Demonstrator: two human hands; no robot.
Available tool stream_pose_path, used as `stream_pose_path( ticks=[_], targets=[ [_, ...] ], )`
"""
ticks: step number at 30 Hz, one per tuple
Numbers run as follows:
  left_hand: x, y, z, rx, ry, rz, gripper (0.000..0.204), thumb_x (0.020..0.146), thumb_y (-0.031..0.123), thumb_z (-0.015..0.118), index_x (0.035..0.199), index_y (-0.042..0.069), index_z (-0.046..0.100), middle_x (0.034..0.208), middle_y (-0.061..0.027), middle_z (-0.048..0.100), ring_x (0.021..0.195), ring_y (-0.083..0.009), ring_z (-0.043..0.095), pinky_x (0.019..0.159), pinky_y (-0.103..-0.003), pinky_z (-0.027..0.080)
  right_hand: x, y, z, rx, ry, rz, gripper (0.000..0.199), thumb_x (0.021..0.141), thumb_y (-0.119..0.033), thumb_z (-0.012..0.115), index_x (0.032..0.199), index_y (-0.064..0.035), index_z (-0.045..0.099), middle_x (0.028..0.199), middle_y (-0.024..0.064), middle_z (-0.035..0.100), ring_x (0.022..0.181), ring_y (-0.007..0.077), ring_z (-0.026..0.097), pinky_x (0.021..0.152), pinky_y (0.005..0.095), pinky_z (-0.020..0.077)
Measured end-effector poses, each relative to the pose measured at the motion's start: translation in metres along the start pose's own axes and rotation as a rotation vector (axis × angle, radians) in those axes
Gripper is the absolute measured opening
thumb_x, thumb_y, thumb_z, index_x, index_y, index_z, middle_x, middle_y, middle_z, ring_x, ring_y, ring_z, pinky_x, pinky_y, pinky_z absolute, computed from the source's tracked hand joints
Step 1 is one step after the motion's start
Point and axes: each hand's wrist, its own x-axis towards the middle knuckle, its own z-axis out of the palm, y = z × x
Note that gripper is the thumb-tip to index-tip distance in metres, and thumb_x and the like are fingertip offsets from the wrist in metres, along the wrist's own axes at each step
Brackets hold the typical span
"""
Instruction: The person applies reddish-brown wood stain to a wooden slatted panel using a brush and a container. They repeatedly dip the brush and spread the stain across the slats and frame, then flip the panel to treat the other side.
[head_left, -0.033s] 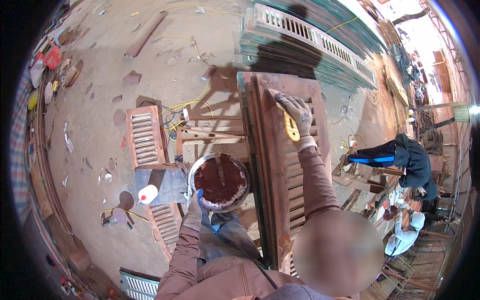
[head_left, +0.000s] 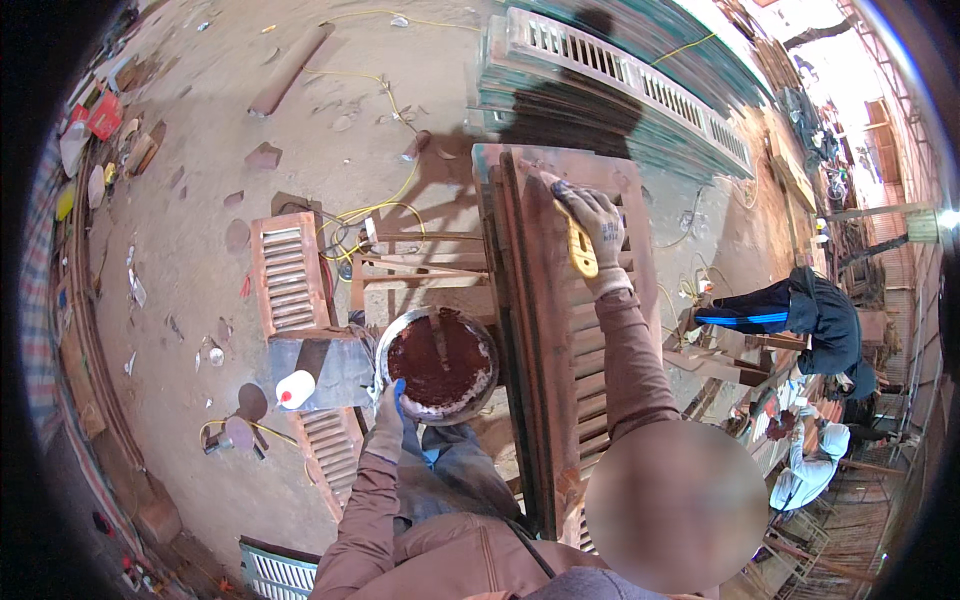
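My gloved right hand [head_left: 598, 228] is closed around a putty knife [head_left: 580, 250] with a yellow handle. Its blade end meets the far part of a reddish-brown louvered shutter [head_left: 590, 345], which lies on top of a stack of similar panels. My gloved left hand [head_left: 386, 425] grips the near left rim of a round metal bowl [head_left: 488, 408]. Thick dark reddish-brown paste [head_left: 425, 360] fills much of the bowl, and a flat strip-like shape lies across it. The bowl is held just left of the panel stack, above my legs.
Green louvered panels [head_left: 640, 80] are stacked beyond the shutter. Smaller shutters [head_left: 290, 275] and a white bottle with a red cap [head_left: 296, 389] are on the left. Yellow cord [head_left: 385, 207] winds over the floor. Two people [head_left: 835, 325] work at the right.
My right hand and the putty knife have shifted very slightly, with the knife's handle tilting a little. My left hand and the bowl stay put.
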Motion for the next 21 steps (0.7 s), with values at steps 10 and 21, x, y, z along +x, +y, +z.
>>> stream_pose_path(
  ticks=[10,21],
  targets=[
    [-0.021,0.033,0.030,-0.074,-0.043,0.103,0.040,0.098,0.032,0.055,0.120,0.001,0.068,0.112,-0.0048,0.067,0.102,-0.0171,0.060,0.096,-0.031,0.045,-0.017,-0.013,-0.024,0.071,-0.095,-0.064,0.032,0.085,-0.023,0.063,0.116,-0.0227,0.071,0.119,-0.0040,0.070,0.109,0.0207,0.063,0.093,0.0356,0.0512],
    [0.050,-0.025,-0.001,-0.061,-0.063,0.156,0.038,0.101,0.025,0.048,0.117,-0.002,0.069,0.107,-0.0094,0.071,0.102,-0.0197,0.062,0.095,-0.033,0.046,-0.147,-0.157,-0.178,0.461,0.022,0.487,0.029,0.091,-0.013,0.064,0.117,-0.0004,0.070,0.117,0.0155,0.071,0.111,0.0325,0.065,0.098,0.0407,0.0495]
  ],
)
